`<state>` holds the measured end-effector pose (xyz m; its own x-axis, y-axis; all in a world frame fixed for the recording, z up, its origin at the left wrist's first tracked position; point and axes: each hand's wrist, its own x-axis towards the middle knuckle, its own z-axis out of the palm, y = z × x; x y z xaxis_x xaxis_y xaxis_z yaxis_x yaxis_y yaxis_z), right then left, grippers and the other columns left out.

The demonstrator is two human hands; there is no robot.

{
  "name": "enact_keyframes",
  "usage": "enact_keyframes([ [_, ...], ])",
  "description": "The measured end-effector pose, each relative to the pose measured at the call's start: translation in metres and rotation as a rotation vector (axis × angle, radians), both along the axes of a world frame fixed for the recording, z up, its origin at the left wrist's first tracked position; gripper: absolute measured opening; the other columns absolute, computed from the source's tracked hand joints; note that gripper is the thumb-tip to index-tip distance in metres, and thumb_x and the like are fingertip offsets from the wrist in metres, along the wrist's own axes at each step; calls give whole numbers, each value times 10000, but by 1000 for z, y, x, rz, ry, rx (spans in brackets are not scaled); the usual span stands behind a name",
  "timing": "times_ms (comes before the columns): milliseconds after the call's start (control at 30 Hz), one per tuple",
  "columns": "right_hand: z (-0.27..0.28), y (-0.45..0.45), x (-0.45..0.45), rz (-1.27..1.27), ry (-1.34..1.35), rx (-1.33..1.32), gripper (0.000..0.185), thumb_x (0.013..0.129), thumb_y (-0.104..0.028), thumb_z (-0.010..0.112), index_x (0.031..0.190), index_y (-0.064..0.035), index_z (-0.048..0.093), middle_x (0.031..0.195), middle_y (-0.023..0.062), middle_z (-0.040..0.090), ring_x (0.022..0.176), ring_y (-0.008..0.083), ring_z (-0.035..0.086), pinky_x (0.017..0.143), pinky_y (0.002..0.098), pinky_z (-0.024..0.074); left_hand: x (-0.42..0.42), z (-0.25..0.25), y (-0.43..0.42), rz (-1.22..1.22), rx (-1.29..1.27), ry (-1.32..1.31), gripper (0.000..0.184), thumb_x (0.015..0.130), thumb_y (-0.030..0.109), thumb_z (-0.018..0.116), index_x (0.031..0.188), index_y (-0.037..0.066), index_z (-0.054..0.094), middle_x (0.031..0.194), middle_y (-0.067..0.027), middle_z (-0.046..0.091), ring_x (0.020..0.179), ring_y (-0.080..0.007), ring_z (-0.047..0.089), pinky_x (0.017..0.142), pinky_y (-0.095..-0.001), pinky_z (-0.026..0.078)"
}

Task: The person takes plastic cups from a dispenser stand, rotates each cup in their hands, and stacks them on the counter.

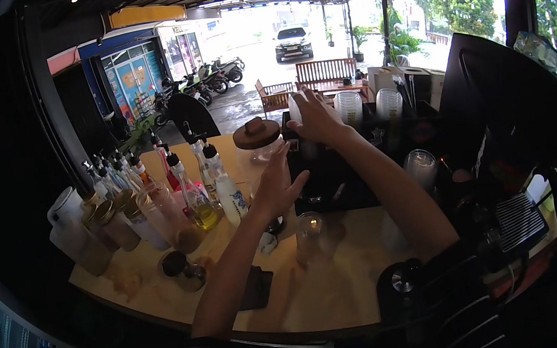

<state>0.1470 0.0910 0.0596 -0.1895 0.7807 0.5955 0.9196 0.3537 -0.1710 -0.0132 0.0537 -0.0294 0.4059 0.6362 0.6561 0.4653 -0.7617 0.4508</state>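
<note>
My right hand (319, 119) reaches to the far side of the counter, its fingers curled around a clear plastic cup stack (295, 108). Two similar cup stacks, a middle one (348, 107) and a right one (389, 104), stand beside it. My left hand (279, 187) is raised with fingers stretched and thumb apart, holding nothing. It is in front of a clear jar with a brown wooden lid (256, 132); I cannot tell whether they touch. A clear plastic cup (315, 242) stands on the wooden counter (344, 301) below my hands.
Several pourer bottles (226, 189) and lidded jars (109, 224) crowd the left side. A dark metal jigger (183, 270) and a black flat item (258, 288) lie nearer. More clear cups (421, 163) and a large black screen (496, 91) stand at right.
</note>
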Motion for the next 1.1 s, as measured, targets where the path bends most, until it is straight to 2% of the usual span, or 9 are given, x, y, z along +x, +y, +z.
enact_keyframes([
  [167, -47, -54, -8, 200, 189, 113, 699, 761, -305, 674, 1319, -40, 348, 1338, 229, 349, 1197, 375, 413, 966, 467, 373, -19, -35, -40, -144, -191, -114, 594, 869, 290, 556, 1329, 8, 308, 1354, -186, 370, 1256, -313, 372, 1011, -392, 330],
  [233, -85, -96, -14, 383, 598, 59, 788, 723, -308, 726, 1334, -25, 317, 1324, 204, 375, 1180, 347, 435, 964, 415, 383, -28, -73, -49, -238, -550, -460, 506, 897, 228, 533, 1319, 34, 333, 1335, -158, 396, 1239, -266, 395, 976, -364, 376],
  [333, -149, -118, -19, 246, 846, -90, 954, 639, -318, 796, 1365, -30, 248, 1328, 200, 335, 1194, 331, 402, 969, 404, 363, -34, -106, -52, -216, -520, -481, 465, 904, 195, 529, 1308, 52, 350, 1305, -130, 431, 1213, -246, 425, 955, -348, 400],
  [433, -189, -144, -26, 34, 692, -105, 1007, 591, -341, 827, 1345, 16, 263, 1333, 189, 357, 1206, 311, 402, 964, 391, 380, -32, -132, -57, -198, -460, -602, 419, 892, 154, 532, 1269, 42, 385, 1285, -121, 450, 1158, -246, 478, 926, -337, 421],
  [633, -253, -123, -39, 63, 842, -83, 887, 625, -305, 812, 1286, -7, 302, 1245, 186, 412, 1182, 300, 412, 974, 389, 352, -42, -137, -73, -87, -166, -548, 337, 837, 105, 574, 1150, 40, 467, 1100, -97, 542, 1021, -230, 546, 862, -317, 438],
  [700, -260, -116, -35, 103, 923, -94, 796, 665, -284, 792, 1255, -10, 333, 1196, 165, 462, 1140, 277, 461, 954, 375, 378, -45, -140, -74, -61, -164, -500, 395, 813, 138, 624, 1157, 47, 454, 1134, -99, 525, 1048, -227, 533, 861, -326, 434],
  [867, -253, -121, -30, 510, 1842, -221, 468, 855, -164, 598, 1242, -49, 361, 1139, 77, 516, 1048, 190, 542, 898, 348, 446, -36, -155, -67, -169, -513, -436, 766, 731, 201, 737, 1326, 72, 273, 1300, -104, 385, 1192, -227, 423, 873, -347, 444],
  [967, -243, -130, -36, 547, 1880, -322, 451, 870, -158, 563, 1254, -57, 350, 1170, 66, 506, 1085, 200, 528, 897, 373, 456, -25, -144, -85, -420, -804, -664, 903, 683, 235, 781, 1363, 85, 207, 1300, -106, 370, 1183, -239, 424, 872, -356, 453],
  [1100, -247, -138, -36, 585, 1718, -460, 583, 829, -172, 615, 1294, -62, 281, 1212, 98, 473, 1115, 209, 507, 866, 355, 476, -28, -132, -96, -325, -874, -606, 955, 617, 202, 822, 1355, 85, 228, 1304, -155, 348, 1156, -259, 453, 834, -335, 479],
])
